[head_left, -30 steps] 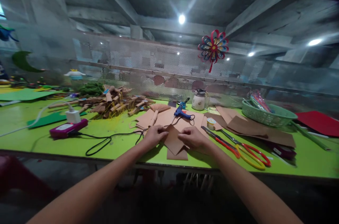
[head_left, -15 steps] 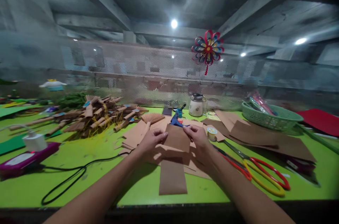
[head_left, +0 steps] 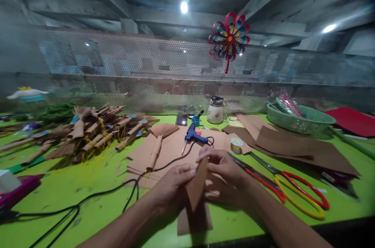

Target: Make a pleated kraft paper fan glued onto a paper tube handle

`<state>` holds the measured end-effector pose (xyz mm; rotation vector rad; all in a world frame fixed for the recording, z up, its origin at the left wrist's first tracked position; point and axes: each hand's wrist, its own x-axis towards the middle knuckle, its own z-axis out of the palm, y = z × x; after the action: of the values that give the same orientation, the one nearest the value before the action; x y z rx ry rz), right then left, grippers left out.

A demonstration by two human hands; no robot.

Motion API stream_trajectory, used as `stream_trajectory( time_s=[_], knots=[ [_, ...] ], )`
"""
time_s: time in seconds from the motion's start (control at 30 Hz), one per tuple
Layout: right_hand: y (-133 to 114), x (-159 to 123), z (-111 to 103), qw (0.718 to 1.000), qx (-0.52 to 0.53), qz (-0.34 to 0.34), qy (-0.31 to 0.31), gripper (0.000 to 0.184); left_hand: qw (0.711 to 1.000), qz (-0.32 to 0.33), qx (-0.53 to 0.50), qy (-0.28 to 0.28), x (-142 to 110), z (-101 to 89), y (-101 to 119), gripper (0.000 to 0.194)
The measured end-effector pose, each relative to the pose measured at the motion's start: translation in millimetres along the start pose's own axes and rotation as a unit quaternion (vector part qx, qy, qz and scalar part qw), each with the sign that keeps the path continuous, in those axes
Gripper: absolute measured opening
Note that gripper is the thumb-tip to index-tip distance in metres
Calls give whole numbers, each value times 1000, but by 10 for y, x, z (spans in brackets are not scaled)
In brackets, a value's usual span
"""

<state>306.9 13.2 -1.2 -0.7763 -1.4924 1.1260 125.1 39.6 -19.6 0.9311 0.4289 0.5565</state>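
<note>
Between my two hands a sheet of brown paper (head_left: 197, 187) is held on edge, tilted away from flat. My left hand (head_left: 178, 181) pinches its left side between thumb and fingers. My right hand (head_left: 224, 168) grips the upper right part, thumb hidden behind the sheet. Under it another brown paper piece (head_left: 187, 222) lies on the green table. Just beyond my hands a blue hot glue gun (head_left: 195, 135) rests on larger brown sheets (head_left: 172, 144). A pleated paper fan (head_left: 159, 136) with a rolled handle lies to the left of the gun.
Left, a heap of rolled paper pieces (head_left: 93, 132) with yellow threads; a black cord (head_left: 102, 192) crosses the table. Right, red-and-yellow-handled scissors (head_left: 299, 193), a tape roll (head_left: 236, 145), brown sheets (head_left: 293, 150) and a green basket (head_left: 301, 123). A white jug (head_left: 215, 111) stands behind.
The held sheet has turned from facing me nearly flat to edge-on, and both hands have come closer together and lower. The view has shifted, showing the whole glue gun.
</note>
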Motion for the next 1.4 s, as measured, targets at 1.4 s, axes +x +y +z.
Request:
stream_trajectory(
  time_s=[1.4],
  knots=[
    [159, 66, 40, 973, 106, 65, 195, 15, 958, 122, 249, 65, 213, -232, 302, 34]
  ],
)
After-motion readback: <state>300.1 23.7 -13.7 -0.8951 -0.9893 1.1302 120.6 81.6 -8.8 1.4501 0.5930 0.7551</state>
